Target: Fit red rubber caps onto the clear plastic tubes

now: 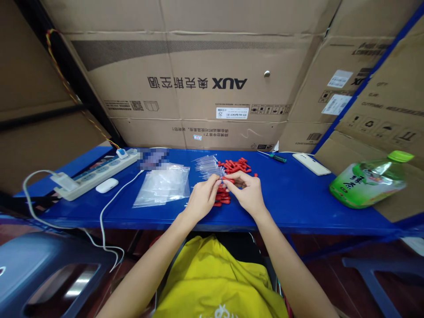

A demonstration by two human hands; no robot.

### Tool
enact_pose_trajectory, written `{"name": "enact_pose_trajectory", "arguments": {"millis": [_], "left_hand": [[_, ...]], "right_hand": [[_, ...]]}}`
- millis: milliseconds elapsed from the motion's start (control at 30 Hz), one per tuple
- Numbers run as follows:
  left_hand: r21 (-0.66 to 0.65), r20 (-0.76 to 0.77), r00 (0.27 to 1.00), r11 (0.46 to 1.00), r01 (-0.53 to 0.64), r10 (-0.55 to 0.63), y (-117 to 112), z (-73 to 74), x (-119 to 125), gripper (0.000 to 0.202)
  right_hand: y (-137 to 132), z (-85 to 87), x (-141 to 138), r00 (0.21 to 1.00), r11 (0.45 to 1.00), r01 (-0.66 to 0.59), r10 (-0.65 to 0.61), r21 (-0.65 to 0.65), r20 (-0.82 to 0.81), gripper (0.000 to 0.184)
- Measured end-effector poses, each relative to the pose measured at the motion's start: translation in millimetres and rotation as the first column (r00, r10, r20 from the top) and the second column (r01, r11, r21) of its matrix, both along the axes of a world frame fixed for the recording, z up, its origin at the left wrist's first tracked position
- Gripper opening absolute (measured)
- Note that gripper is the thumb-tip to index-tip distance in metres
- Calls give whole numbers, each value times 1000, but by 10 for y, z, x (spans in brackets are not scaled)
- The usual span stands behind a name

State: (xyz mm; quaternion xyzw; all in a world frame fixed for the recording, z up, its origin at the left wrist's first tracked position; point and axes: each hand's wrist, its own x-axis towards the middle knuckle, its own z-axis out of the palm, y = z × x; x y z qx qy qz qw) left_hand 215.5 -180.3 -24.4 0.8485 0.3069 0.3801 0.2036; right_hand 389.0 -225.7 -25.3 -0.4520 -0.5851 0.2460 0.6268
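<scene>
My right hand (247,193) is closed in a pinch on a red rubber dropper bulb (229,180). Fingertips of my left hand (202,197) are pressed together right beside the bulb's left end; what they hold is hidden. Just beyond my hands, thin clear dropper tubes (207,165) lie in a bunch, pointing left. A loose pile of red dropper bulbs (239,165) sits to the right of the tubes. Below my fingers, several droppers with red bulbs (224,197) lie side by side, partly covered by my left hand.
Clear plastic bags (162,185) lie left of my hands on the blue table (291,207). Farther left are a power strip (99,172), a white case (107,185) and cables. A screwdriver (277,157), a phone (311,163) and a green-labelled bottle (367,181) are on the right. Cardboard (198,57) stands behind.
</scene>
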Motion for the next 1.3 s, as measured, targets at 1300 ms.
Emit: {"name": "enact_pose_trajectory", "arguments": {"millis": [1300], "left_hand": [[159,-108,993,985,69,-52,-5,14,-17,33]], "right_hand": [[-80,174,312,975,957,-215,201,-194,-92,31]]}}
